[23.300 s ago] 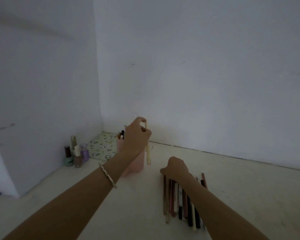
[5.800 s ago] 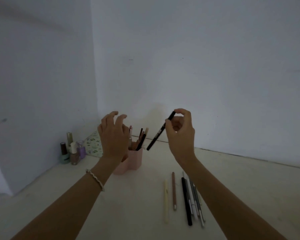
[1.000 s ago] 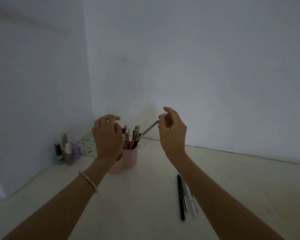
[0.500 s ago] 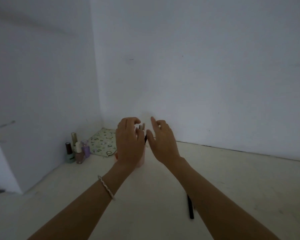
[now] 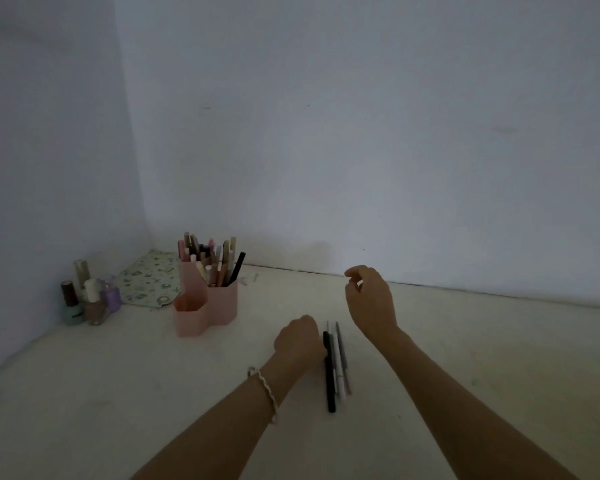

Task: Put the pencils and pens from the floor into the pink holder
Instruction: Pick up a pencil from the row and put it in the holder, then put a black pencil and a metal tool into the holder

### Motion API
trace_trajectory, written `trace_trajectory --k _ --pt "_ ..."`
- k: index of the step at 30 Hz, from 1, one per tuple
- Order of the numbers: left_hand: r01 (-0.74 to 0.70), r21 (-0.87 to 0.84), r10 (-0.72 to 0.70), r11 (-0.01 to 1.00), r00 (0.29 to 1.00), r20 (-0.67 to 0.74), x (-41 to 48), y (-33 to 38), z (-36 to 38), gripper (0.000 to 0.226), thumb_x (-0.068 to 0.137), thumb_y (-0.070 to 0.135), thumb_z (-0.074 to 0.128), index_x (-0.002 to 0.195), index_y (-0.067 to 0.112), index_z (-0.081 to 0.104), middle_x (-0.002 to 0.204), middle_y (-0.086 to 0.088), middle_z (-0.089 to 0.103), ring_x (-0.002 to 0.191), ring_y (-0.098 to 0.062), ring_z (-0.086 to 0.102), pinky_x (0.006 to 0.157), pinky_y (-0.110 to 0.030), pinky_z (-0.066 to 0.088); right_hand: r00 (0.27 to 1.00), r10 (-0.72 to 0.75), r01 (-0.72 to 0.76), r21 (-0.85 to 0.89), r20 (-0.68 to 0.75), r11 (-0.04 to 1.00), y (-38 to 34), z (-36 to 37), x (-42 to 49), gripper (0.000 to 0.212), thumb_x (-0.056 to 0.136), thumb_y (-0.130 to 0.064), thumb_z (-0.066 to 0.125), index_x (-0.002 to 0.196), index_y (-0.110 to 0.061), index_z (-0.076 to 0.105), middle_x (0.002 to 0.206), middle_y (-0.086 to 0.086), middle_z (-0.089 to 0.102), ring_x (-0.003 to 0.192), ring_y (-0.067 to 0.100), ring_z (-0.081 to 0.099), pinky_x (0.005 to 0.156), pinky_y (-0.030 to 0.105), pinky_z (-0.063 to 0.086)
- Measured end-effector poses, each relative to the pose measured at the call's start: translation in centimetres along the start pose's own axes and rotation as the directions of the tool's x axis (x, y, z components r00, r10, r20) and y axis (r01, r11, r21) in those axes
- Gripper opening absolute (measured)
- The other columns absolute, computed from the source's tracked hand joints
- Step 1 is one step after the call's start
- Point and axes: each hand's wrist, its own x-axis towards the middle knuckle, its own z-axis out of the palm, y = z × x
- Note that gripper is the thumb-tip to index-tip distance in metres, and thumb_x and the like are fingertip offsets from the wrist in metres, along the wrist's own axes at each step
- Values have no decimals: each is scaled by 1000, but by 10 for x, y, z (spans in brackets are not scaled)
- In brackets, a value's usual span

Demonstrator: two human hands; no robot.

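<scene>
The left hand (image 5: 298,337) is down against the last few pens (image 5: 336,362) on the floor (image 5: 153,393); its grip cannot be told. The right hand (image 5: 371,299) hovers loosely curled, empty. The next move likely calls for lifting one pen to the pink holder (image 5: 205,306), which stands apart on the left.

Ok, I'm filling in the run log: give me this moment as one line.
left hand at floor pens, grip unclear | right hand hovering, empty | pink holder holds many pens
</scene>
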Motion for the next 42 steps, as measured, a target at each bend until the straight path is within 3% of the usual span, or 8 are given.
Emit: trace_trajectory --k 6,9,14,17,22,26,30,42 --pt "19 -134 -12 991 998 58 1 12 -2 26 81 30 66 75 16 46 74 2 50 64 -13 51 54 -21 41 999 27 -26 7 -23 1000 13 -5 -1 23 92 -8 48 107 -17 63 95 -7 58 65 6 51 62 18 37" --pt "-5 -61 8 998 998 58 -1 21 4 23 81 24 66 86 15 45 77 2 49 71 -14 51 61 -24 42 999 34 -34 19 -25 999 16 -7 -1 22 92 -8 47 105 -17 63 94 -7 59 62 6 51 62 19 38" --pt "-44 31 45 999 998 -48 0 24 4 37 87 9 56 123 6 44 119 -12 58 105 -25 60 80 -30 48 995 95 -94 17 -36 995 19 -17 0 17 88 -7 49 93 -19 61 75 -6 59 54 7 49 52 20 37" --pt "-108 -63 97 992 983 -157 2 16 -18 41 86 14 58 124 6 43 110 -13 60 96 -26 62 73 -32 49 965 243 -216 -219 100 951 27 -24 4 12 84 -9 50 73 -12 54 65 0 54 53 9 47 49 19 35" --pt "-209 -200 107 957 899 -425 5 1 -59 45 82 13 58 126 13 47 96 -11 59 82 -25 60 71 -36 51 826 426 -263 -417 368 870 38 -10 -9 35 82 -16 63 58 -13 37 57 0 43 48 13 43 45 17 32" --pt "-300 -238 132 924 833 -537 2 -10 -74 52 84 12 58 134 19 46 95 -7 55 77 -18 53 65 -26 40 848 409 -247 -430 337 868 35 7 -14 37 84 -12 61 59 -15 33 56 -3 38 47 8 36 43 18 28" --pt "-355 -249 143 901 785 -602 -2 -19 -85 54 85 9 57 136 21 46 93 -4 53 74 -13 51 67 -25 46 847 414 -242 -453 333 858 30 17 -16 38 85 -12 63 62 -17 33 62 -4 40 50 6 37 43 16 28" --pt "-373 -303 127 877 789 -602 -8 -32 -83 55 84 9 58 135 25 46 86 2 51 73 -13 56 69 -30 55 857 433 -349 -303 281 887 29 16 -19 20 82 -18 70 74 -6 55 58 5 48 52 13 45 51 21 36"
